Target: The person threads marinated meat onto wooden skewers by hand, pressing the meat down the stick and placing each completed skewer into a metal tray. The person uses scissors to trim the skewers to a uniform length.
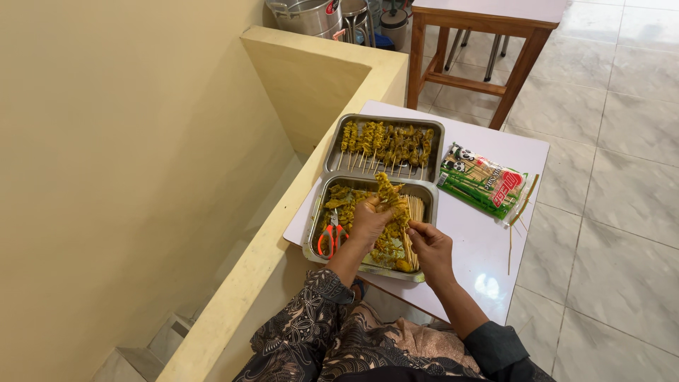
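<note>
Yellow marinated meat pieces [385, 189] sit in the left hand [369, 221], fingers closed around them, held just above the near steel tray [424, 192]. Right hand [429, 244] pinches the lower end of a bamboo skewer [407, 223] between thumb and fingers; the skewer runs up into the meat held by the left hand. Near tray holds more loose yellow meat, a bundle of bare skewers [416, 209] along its right side and orange-handled scissors [331, 239] at its left edge. Far steel tray [339, 145] touches the near one and carries a row of finished skewers [385, 141], sticks pointing toward the person. Both trays rest on a white table [488, 240]. Right of the trays lies a green and red pack of skewers [482, 182], with a couple of loose sticks [520, 209] by the table's edge. Wooden table [488, 21] and metal pots [311, 14] stand farther back on the tiled floor.
</note>
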